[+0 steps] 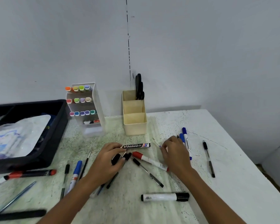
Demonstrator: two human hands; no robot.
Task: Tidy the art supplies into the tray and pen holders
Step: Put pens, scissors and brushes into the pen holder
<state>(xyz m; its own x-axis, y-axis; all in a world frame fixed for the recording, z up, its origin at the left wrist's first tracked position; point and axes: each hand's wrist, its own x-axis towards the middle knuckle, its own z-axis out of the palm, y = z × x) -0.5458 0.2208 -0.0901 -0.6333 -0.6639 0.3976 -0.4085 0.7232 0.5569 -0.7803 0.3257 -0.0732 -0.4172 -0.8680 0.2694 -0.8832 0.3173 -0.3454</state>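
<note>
My left hand [109,160] grips several pens and markers at the table's middle, among them a black whiteboard marker [136,145] that juts out to the right. My right hand [174,152] curls round a thin pen [156,142] beside two blue-capped markers [185,138]. A red-capped marker [149,160] and a black pen [148,172] lie between my hands. The cream three-part pen holder [135,125] stands behind them with black scissors [139,87] in its back cell. A dark tray [44,146] sits at the left.
A clear rack of coloured markers [85,109] stands left of the cream holder. Loose on the table lie a black-capped white marker [165,197], a black pen [209,160] at right, and a blue marker [75,174], a red-ended marker [31,173] and thin pens at left. The table edge drops off at right.
</note>
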